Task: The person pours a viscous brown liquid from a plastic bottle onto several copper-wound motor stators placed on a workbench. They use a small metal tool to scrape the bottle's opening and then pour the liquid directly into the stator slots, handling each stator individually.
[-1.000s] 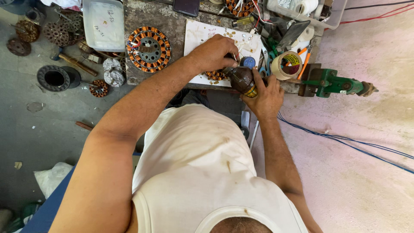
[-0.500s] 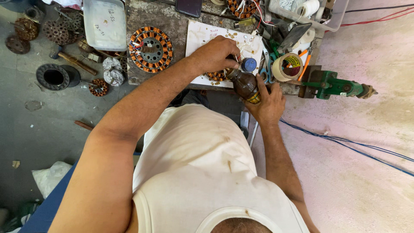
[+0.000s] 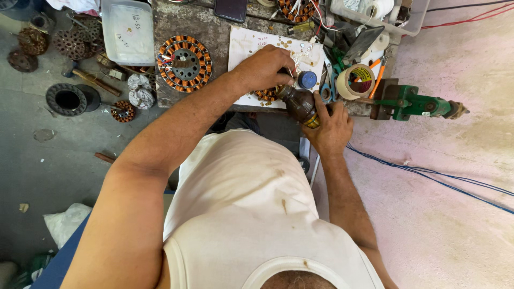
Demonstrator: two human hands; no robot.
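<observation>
Head view: brown bottle, yellow label, in right hand.

A dark phone screen lies top centre; a white lidded box sits at its left.

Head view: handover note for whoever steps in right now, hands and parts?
Left hand: resting over a small copper-wound stator on the white sheet.
Right hand: gripping a brown glass bottle, tilted, neck toward the stator.
Blue bottle cap lies off, beside it.
Large orange-wound stator sits apart on the stone bench, untouched.
How far the work has got cannot be told.
</observation>
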